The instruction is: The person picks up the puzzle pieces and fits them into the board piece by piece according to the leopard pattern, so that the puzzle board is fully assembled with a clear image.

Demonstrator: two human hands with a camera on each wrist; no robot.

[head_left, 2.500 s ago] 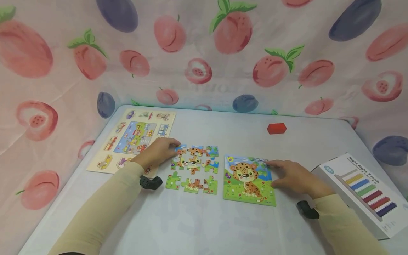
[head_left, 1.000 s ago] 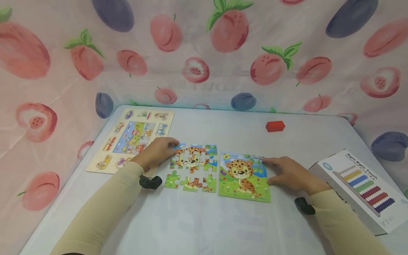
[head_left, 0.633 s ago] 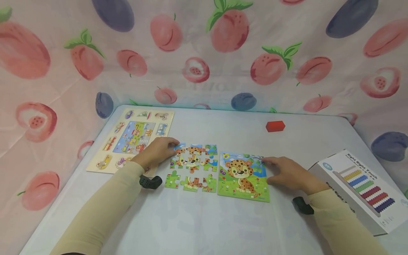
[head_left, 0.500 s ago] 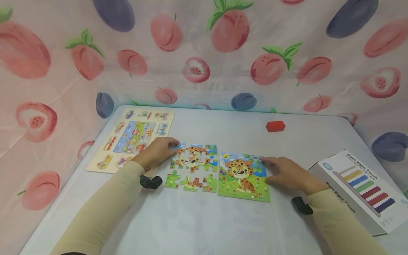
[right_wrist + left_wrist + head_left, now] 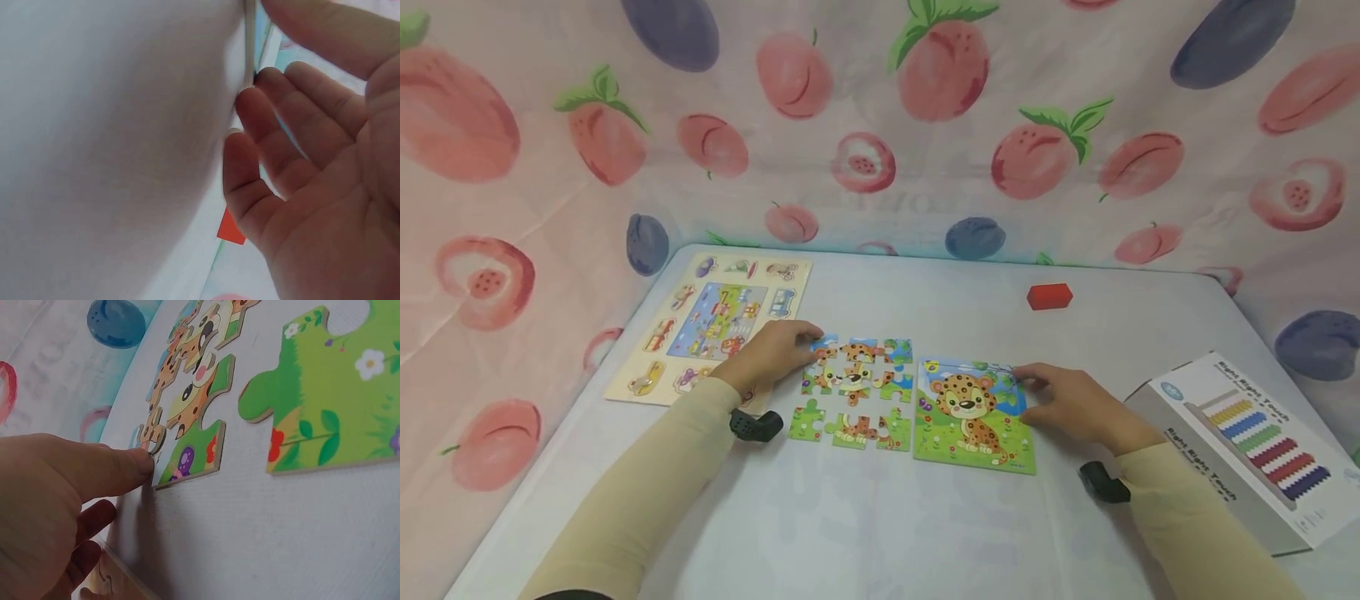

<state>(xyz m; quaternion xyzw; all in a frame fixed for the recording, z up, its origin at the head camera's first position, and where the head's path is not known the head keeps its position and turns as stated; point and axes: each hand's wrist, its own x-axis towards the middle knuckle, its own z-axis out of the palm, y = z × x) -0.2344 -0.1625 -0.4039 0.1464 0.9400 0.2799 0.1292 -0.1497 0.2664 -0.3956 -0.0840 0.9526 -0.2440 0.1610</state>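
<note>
With fingers relaxed, our left hand touches the puzzle pieces at frame centre and our right hand the leopard board, right of centre. We see a white box at lower right.

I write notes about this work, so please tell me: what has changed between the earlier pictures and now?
The leopard board slid left, closing most of its gap to the puzzle pieces; the right hand went with it. Nothing was visibly gripped or released. The left hand, red block and white box stayed put.
</note>
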